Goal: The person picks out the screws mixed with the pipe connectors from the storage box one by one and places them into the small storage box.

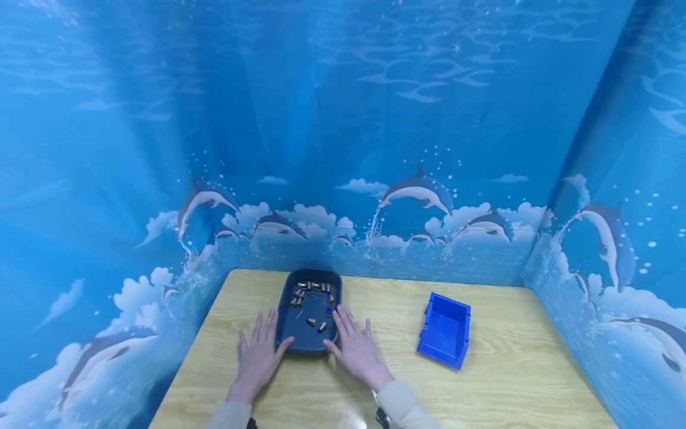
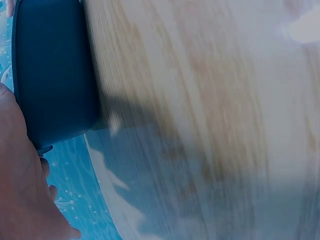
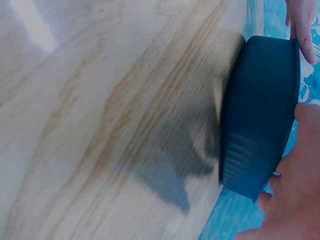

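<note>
A dark, rounded tray (image 1: 293, 335) sits on the table, holding several small brass-coloured fittings (image 1: 312, 322), some with blue parts, and a few thin metal pins (image 1: 300, 314). Along the tray's left side lies my left hand (image 1: 258, 357), fingers straight and spread, thumb at the near corner. My right hand (image 1: 360, 356) rests against the opposite side in much the same pose, its thumb by the near right corner. Both wrist views show the outer wall of the tray (image 2: 55, 70) (image 3: 260, 115) with a hand at its rim; the fittings are hidden there.
A blue plastic bin (image 1: 443, 330) stands on the wooden table (image 1: 514, 357) to the right of the tray. Behind and at both sides hangs a blue curtain (image 1: 343, 131) printed with dolphins, close to the table's edges.
</note>
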`<move>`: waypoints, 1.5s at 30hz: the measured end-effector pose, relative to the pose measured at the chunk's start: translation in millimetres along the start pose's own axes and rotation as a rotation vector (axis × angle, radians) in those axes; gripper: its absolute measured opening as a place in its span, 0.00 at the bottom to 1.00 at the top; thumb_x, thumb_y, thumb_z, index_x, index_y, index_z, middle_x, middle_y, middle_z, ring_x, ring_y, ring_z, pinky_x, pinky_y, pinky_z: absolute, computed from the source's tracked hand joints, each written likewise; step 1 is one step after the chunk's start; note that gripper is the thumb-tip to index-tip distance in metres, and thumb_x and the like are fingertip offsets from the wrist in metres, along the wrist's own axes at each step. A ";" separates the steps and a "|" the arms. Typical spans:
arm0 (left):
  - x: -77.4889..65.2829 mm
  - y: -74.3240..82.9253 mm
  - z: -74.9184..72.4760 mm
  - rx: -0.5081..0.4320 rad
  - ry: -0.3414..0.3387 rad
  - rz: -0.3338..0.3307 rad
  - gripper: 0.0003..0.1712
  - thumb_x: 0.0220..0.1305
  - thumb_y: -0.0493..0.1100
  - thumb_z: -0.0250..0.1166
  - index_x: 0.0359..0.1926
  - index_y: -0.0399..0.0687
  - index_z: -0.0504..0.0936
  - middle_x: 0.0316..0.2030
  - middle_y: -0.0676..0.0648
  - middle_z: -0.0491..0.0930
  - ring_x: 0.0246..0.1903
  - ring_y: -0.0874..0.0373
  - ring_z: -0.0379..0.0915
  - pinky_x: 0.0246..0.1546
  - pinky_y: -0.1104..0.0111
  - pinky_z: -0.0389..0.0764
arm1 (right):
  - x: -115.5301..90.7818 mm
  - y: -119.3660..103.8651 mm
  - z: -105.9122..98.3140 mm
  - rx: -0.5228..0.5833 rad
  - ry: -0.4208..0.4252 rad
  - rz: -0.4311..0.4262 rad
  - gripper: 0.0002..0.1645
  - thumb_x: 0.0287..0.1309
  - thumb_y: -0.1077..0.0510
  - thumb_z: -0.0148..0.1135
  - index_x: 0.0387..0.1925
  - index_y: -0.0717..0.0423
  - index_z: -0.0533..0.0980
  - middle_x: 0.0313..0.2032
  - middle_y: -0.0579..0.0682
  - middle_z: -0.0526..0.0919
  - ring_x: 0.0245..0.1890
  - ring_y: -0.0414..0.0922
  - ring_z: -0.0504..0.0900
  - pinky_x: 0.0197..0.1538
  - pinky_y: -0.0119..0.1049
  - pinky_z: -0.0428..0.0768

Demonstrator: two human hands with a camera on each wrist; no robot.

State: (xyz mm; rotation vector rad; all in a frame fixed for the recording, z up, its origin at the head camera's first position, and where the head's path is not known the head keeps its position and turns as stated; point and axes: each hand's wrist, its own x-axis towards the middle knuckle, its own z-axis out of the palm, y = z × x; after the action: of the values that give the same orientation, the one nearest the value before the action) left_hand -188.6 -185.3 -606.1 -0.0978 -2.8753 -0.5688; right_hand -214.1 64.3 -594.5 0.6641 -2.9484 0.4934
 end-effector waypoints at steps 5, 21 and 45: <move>0.5 1.2 3.3 0.002 0.004 0.003 0.48 0.73 0.67 0.53 0.79 0.42 0.52 0.78 0.41 0.53 0.77 0.38 0.43 0.68 0.27 0.41 | -1.3 0.4 -1.3 0.012 -0.005 0.015 0.44 0.73 0.37 0.51 0.78 0.55 0.54 0.79 0.54 0.52 0.77 0.56 0.55 0.71 0.72 0.51; -4.0 9.9 6.5 0.004 0.043 0.012 0.47 0.71 0.63 0.58 0.78 0.40 0.55 0.77 0.40 0.56 0.76 0.37 0.46 0.67 0.26 0.42 | -9.0 5.7 5.7 -0.007 0.092 -0.002 0.43 0.71 0.38 0.54 0.76 0.58 0.59 0.77 0.57 0.57 0.75 0.58 0.60 0.69 0.75 0.52; -1.0 26.5 18.0 0.005 0.022 -0.011 0.47 0.72 0.65 0.56 0.78 0.41 0.54 0.77 0.41 0.55 0.77 0.39 0.45 0.67 0.27 0.42 | -17.0 18.6 -4.4 -0.010 0.071 0.036 0.40 0.73 0.41 0.52 0.76 0.57 0.58 0.78 0.55 0.57 0.75 0.57 0.59 0.69 0.75 0.51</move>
State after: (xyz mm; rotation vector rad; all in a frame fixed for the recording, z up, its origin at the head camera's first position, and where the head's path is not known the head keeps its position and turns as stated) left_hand -188.3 -154.0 -612.8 -0.0748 -2.8573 -0.5615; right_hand -206.7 88.5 -598.2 0.5807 -2.8993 0.4942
